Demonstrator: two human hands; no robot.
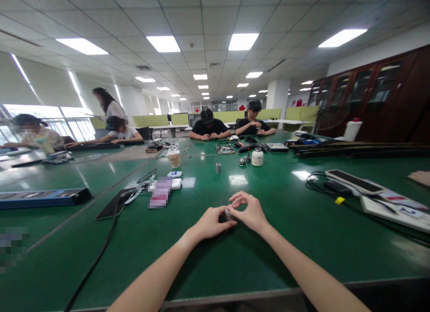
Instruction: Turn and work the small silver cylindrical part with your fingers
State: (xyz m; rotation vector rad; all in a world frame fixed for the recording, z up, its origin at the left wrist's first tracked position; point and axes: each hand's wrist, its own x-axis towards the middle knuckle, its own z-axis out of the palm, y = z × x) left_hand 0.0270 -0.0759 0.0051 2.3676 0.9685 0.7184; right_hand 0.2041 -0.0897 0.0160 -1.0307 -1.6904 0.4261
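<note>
A small grey metal cylinder (229, 214) stands on the green table, partly covered by my fingers. My left hand (211, 222) is closed around its side, the thumb in front and the index finger near the top. Over the upper end, my right hand (250, 212) makes a pinch with thumb and index finger, its other fingers curled above. Whatever lies between those right fingertips is too small to make out. Farther up the table, a similar metal cylinder (218, 168) stands upright, apart from both hands.
Beyond stand a white jar (257, 157) and a paper cup (174, 156). Cards and small white boxes (176, 184) lie left, near a black cable (107, 244). Flat devices (356, 182) with cables are on the right. Several people sit across the table; a hand (419, 177) rests far right.
</note>
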